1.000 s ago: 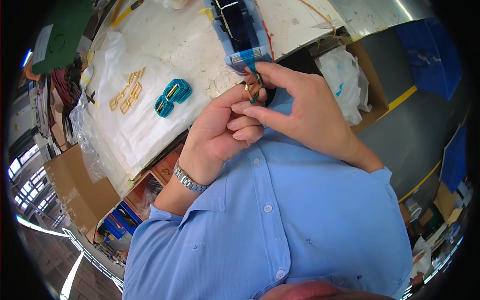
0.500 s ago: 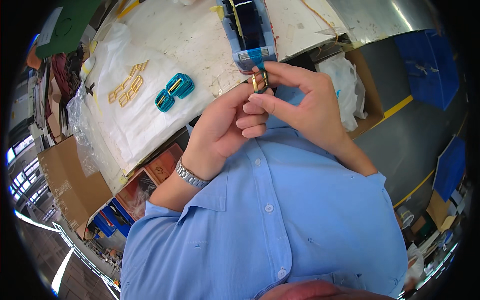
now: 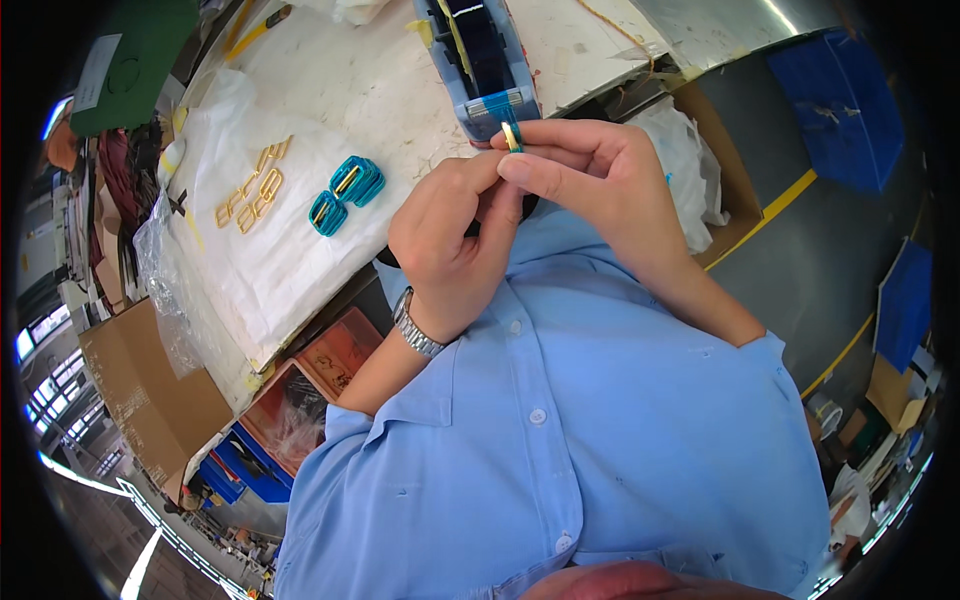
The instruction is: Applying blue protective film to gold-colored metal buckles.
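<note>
While the right hand (image 3: pixel 610 190) grasps one gold buckle (image 3: pixel 511 138) between its fingers (image 3: pixel 545 178), at the tape dispenser's (image 3: pixel 488 60) six o'clock end, the left hand (image 3: pixel 448 230) sits at seven o'clock, fingers curled, grip indeterminable. On the desk (image 3: pixel 360 60), from that buckle: teal-wrapped buckles (image 3: pixel 362 182) at eight o'clock, loose gold buckles (image 3: pixel 264 190) at nine.

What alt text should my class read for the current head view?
A person's right hand and left hand meet at a small gold metal piece with translucent blue tape, beside a grey-blue plastic tape dispenser. On the white table to the left, loose slim gold metal frames and blue-wrapped gold pieces lie on a crinkled white sheet.
</note>
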Demonstrator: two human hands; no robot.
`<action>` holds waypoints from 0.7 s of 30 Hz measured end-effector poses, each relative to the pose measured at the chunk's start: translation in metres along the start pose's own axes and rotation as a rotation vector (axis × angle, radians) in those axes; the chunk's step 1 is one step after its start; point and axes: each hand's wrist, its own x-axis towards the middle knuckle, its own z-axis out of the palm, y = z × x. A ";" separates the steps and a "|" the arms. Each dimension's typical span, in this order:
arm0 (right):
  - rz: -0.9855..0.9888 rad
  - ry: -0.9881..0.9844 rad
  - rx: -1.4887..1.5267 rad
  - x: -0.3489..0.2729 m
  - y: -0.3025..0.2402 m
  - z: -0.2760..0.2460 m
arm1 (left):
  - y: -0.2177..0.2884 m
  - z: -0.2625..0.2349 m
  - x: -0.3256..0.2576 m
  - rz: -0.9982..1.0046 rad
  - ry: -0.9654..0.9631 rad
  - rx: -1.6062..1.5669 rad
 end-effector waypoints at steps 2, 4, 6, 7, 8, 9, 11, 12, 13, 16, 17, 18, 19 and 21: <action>0.032 0.001 0.012 -0.002 -0.002 0.002 | 0.004 -0.002 -0.001 -0.001 -0.003 0.017; 0.039 0.001 -0.002 -0.005 -0.001 0.002 | 0.012 -0.006 -0.002 -0.003 -0.006 0.037; 0.046 0.000 -0.013 -0.009 -0.002 0.002 | 0.020 -0.011 -0.002 -0.111 -0.119 0.103; 0.070 0.017 -0.013 -0.012 -0.002 0.003 | 0.023 -0.013 -0.002 -0.107 -0.121 0.102; 0.096 0.035 -0.013 -0.017 -0.002 0.003 | 0.025 -0.014 -0.003 -0.150 -0.150 0.069; 0.093 0.039 -0.010 -0.021 -0.002 0.004 | 0.028 -0.016 -0.005 -0.194 -0.180 0.035; 0.127 0.020 0.036 -0.028 0.000 0.005 | 0.031 -0.019 -0.009 -0.285 -0.208 -0.046; 0.125 0.027 0.040 -0.030 0.000 0.005 | 0.032 -0.021 -0.010 -0.379 -0.231 -0.127; 0.126 0.020 0.057 -0.032 -0.001 0.005 | 0.033 -0.023 -0.008 -0.377 -0.239 -0.128; 0.121 -0.009 0.039 -0.030 0.002 0.000 | 0.033 -0.027 0.006 -0.673 -0.266 -0.292; 0.121 -0.042 -0.003 -0.030 0.004 -0.001 | 0.033 -0.027 0.010 -0.729 -0.278 -0.365; 0.119 -0.041 0.004 -0.030 0.005 -0.002 | 0.031 -0.027 0.013 -0.786 -0.290 -0.437; 0.110 -0.071 0.013 -0.030 0.006 -0.002 | 0.027 -0.028 0.017 -0.792 -0.318 -0.469; 0.100 -0.099 0.028 -0.030 0.009 -0.005 | 0.022 -0.029 0.023 -0.829 -0.335 -0.500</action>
